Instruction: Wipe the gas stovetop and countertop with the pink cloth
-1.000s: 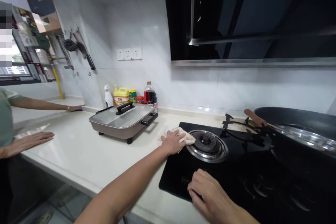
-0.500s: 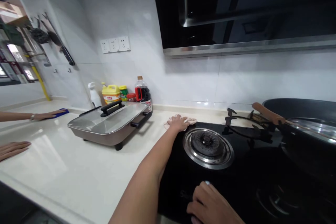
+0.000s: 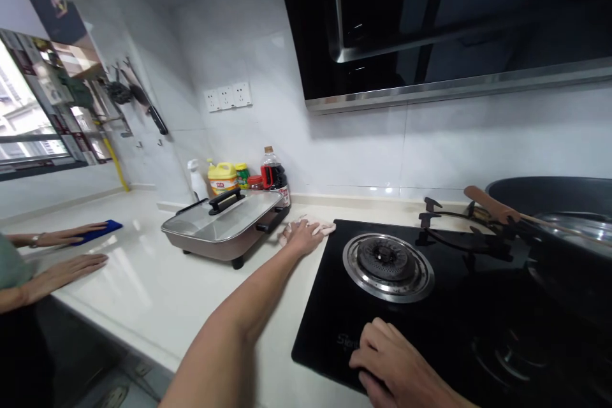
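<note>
Left Hand Resting on Pale Cloth Beside Stove

The white tabletop is running across the scene; the dark range hood is hanging above its right part; the black glass stove is occupying the right side of the tabletop; a dark wok is standing at the stove's far right. A lidded electric pan is standing left of the stove; a ringed burner is showing bare on the stove's left half; a bottle of dark liquid is standing behind the pan.

The left hand is lying palm-down, its grip spreading with fingers apart; the right hand is hovering over or touching the stove's front, which cannot be told; its fingers are curling, and whether that grip is closing fully cannot be told. A co-worker's hand is resting on a blue cloth at left; the pale cloth is lying under the left hand, between pan and stove, near the stove's back left corner.
</note>
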Available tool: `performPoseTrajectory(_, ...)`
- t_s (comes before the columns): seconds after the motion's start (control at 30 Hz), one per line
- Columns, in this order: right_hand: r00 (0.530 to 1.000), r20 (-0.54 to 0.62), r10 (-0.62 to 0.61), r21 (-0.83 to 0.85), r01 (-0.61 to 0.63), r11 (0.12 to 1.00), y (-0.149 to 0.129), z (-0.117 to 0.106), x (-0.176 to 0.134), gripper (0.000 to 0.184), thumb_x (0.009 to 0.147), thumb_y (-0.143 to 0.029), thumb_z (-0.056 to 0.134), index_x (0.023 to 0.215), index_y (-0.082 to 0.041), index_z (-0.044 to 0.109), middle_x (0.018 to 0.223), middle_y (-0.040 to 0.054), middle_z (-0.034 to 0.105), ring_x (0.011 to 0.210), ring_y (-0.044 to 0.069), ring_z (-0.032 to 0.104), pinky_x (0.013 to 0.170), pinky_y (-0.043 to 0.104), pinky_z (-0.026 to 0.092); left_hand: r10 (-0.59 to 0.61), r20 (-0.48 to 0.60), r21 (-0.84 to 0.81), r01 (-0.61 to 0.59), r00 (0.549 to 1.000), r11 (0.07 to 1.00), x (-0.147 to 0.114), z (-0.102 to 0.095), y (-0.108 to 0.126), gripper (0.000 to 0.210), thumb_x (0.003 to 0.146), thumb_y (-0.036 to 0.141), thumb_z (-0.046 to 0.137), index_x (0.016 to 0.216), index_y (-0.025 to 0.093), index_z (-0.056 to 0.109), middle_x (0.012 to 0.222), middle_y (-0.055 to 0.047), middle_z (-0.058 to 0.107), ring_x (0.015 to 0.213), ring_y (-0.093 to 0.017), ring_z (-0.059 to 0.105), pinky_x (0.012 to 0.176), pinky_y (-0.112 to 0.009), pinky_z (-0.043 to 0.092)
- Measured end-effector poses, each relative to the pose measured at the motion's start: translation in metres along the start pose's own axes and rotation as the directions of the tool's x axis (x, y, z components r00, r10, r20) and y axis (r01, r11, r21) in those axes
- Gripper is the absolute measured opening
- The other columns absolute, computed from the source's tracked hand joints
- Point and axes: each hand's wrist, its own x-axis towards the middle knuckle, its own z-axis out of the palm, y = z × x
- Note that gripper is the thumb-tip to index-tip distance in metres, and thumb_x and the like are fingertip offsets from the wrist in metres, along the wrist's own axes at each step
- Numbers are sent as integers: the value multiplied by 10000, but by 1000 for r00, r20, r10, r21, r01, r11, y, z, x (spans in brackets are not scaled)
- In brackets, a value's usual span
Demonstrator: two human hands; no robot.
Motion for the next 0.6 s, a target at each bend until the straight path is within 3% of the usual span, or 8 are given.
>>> performPoseTrajectory(0.23,1000,15,11,39,-12,999,-2,-3,2,295,847,-9,588,1009,-249,642,956,3,621,882,161,562,755,293,459,240,-6,40,-240,971,970,-124,-17,-35,493,1017,616,376,1449,483,572,1586,7,481,1373,-340,438,1114,-567,389)
performPoseTrajectory(0.4,999,-6,-41,-53,41,998,-3,1,3,308,809,5,595,994,-241,611,936,-2,628,838,160,573,700,289,457,295,-1,-12,-295,955,955,-219,-31,-69,454,964,665,492,1366,514,641,1535,-8,539,1326,-352,472,1036,-581,454)
performPoseTrajectory(0.5,996,-38,-78,-98,74,992,-3,3,3,315,781,11,600,968,-242,596,905,-6,627,804,160,575,658,291,442,309,22,-44,-308,951,950,-243,-34,-78,471,944,703,495,1367,543,629,1547,-3,533,1348,-363,455,1051,-598,442)
performPoseTrajectory(0.6,997,-41,-70,-104,65,992,0,6,2,322,776,-3,603,976,-256,595,905,-7,633,803,165,582,663,303,446,289,50,-39,-287,956,957,-224,-33,-73,496,940,711,489,1386,534,610,1564,5,518,1366,-360,448,1081,-611,415)
